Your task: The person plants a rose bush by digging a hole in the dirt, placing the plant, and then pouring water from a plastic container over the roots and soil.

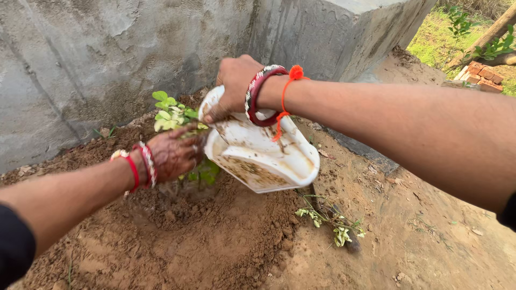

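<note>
Head view — right hand (235, 86) gripping white jug (260, 156) rim, left hand (174, 154) cupping seedling (174, 115) — wall (107, 59) close behind

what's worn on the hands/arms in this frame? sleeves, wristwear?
Both hands bare, no gloves. Left hand is soil-smeared; its wrist has red and beaded bangles, with a dark sleeve at the upper arm. Right hand wrist has dark red beaded bangles and an orange thread.

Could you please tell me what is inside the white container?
The white container, tipped by the right hand, shows muddy residue inside; its spout end is hidden behind the left hand.
</note>
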